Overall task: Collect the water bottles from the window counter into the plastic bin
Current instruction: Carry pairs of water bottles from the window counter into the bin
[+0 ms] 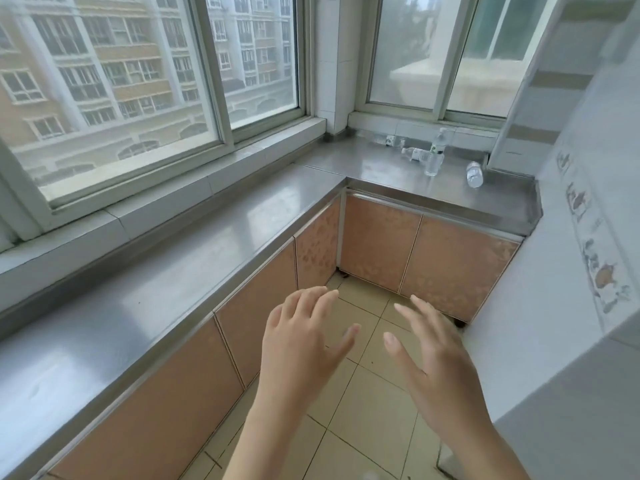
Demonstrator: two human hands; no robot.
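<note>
Steel counter (398, 169) holds the bottles (434, 157) far off; both hands (304, 344) are spread, empty, and must reach them first.

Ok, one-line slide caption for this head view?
Both hands, left and right, open and empty over the floor; water bottles wait on the far steel counter.

long worktop (194, 258) run bare, free passage. far corner crowded: upright bottle (439, 144), lying bottle (414, 154), glass (433, 165) close together; another lying bottle (474, 174) near rt wall (554, 237).
</note>
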